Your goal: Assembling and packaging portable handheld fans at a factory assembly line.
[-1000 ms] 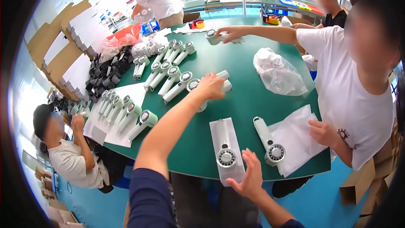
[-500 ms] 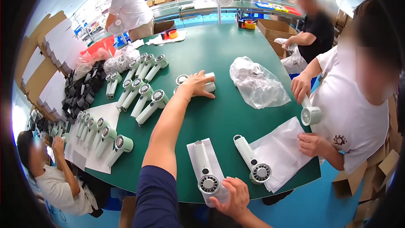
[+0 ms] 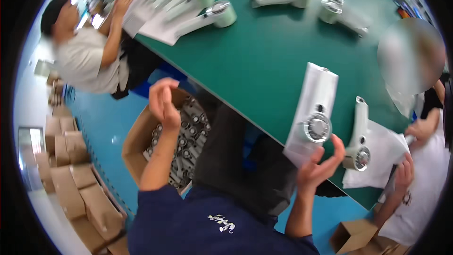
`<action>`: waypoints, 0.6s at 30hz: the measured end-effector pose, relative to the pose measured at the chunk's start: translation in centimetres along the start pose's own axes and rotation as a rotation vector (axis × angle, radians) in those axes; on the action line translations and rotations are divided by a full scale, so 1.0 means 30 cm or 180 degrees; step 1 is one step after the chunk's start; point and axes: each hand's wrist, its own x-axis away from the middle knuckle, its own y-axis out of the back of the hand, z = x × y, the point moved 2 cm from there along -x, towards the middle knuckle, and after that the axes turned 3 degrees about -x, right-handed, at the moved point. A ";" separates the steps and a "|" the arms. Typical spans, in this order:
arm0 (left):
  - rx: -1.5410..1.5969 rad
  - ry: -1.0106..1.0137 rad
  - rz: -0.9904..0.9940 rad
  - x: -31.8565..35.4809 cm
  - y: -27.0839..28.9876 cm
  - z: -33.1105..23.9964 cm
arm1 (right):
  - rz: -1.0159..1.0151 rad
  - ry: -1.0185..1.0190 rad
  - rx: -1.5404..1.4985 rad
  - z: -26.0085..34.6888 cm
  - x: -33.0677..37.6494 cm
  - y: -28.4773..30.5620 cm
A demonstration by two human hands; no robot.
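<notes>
Left hand (image 3: 165, 108) now by carton (image 3: 136, 153) of grey parts (image 3: 188, 151) (fingers (image 3: 160, 95) loose; right hand's (image 3: 315, 170) wide)

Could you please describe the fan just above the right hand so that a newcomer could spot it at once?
Follow the green table's near edge to the right hand. Just beyond it lies a pale handheld fan, head toward the hand. Unlike the unwrapped fan to its right, it is framed by a narrow white wrapper.

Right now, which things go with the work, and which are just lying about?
Probably for the work:
- fan by the right hand
- white sleeve around or under it
- filled box near the left hand

Seemingly just about:
- stacked cartons, left
- open carton, lower right
</notes>
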 end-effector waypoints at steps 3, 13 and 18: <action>-0.0921 0.2115 -0.0673 0.516 0.443 0.271 | 0.0131 -0.0060 0.0050 -0.026 0.037 -0.009; -0.2182 0.4587 0.0460 1.511 0.671 0.887 | -0.0279 0.0276 0.0337 -0.102 0.080 0.050; -0.1604 0.5691 0.1079 1.628 0.372 1.106 | -0.0385 0.0804 0.1160 -0.106 0.048 0.090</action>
